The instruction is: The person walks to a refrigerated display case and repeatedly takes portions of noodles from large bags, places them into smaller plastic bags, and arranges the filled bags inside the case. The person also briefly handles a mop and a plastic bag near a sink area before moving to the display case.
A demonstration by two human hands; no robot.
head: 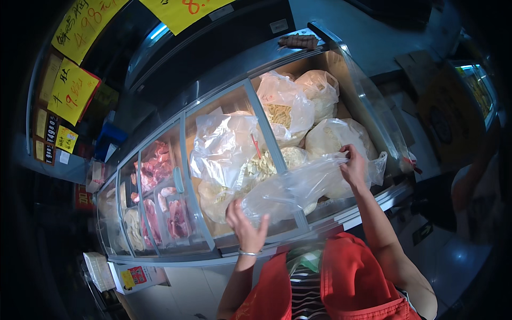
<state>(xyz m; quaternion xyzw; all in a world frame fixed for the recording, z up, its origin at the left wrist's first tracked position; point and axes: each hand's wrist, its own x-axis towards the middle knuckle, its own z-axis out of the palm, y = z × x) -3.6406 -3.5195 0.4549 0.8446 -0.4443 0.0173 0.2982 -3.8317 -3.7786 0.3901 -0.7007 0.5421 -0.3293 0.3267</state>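
Note:
A clear plastic bag (288, 190) is stretched sideways above the front of a chest display freezer (214, 248). My right hand (354, 166) pinches its right end between thumb and fingers. At its other end is my left hand (247, 228), thumb and fingers apart, a metal bangle at the wrist; whether its fingertips touch the film I cannot tell. Under the bag, in the uncovered right compartment, several plastic bags of pale food (336, 136) are piled. One open bag (280, 114) shows yellowish strips. Crumpled clear film (224, 148) lies over more pale food under the middle glass.
Raw meat (154, 164) and trays of meat (176, 218) lie under glass lids at left. A dark bundle (298, 41) rests on the freezer's back corner. Yellow price signs (72, 94) hang at upper left. A carton (138, 276) stands by the front left.

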